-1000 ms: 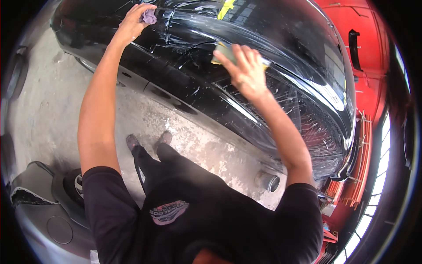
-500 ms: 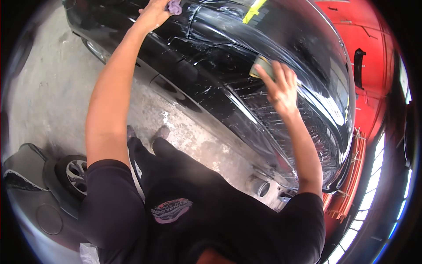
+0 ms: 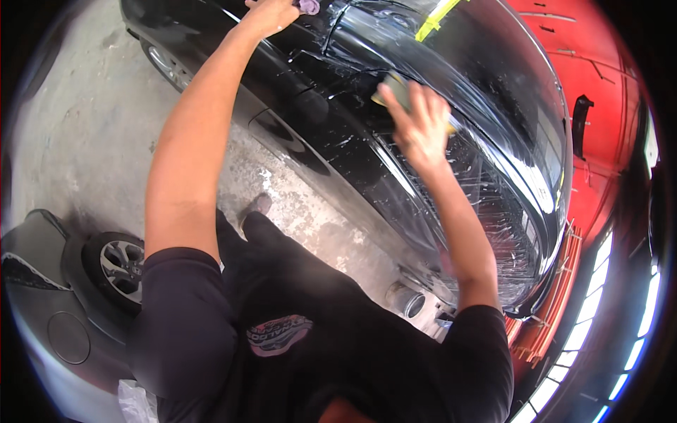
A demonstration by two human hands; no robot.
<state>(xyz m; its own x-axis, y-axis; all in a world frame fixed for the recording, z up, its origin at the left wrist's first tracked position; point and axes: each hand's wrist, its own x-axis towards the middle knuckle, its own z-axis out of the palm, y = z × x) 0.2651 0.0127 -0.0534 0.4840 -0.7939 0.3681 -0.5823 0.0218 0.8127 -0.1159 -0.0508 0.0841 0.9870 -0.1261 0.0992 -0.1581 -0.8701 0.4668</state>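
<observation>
A black car (image 3: 338,120) stretches across the upper part of the view, its body streaked and spotted with white smears. At the top, my left hand (image 3: 270,17) is closed by the bodywork on a crumpled purple cloth (image 3: 308,6), partly cut off by the frame's edge. My right hand (image 3: 422,125), slightly blurred, grips a flat grey-green sponge (image 3: 396,90) with yellow edges. It lies against the smeared panel beside the window line. Below it, the rear side glass (image 3: 493,218) carries many whitish streaks. Bright yellow-green tape (image 3: 434,21) is stuck higher on the car.
Behind me at the left stands a grey car (image 3: 42,282) with a dark wheel (image 3: 116,264). A round can (image 3: 407,299) sits on the concrete floor (image 3: 84,141) near the black car. Beyond are a red wall (image 3: 606,92) and orange rods (image 3: 557,289).
My right hand has slid the sponge up and to the left along the panel. My left hand still holds the cloth, and the whole view has shifted slightly.
</observation>
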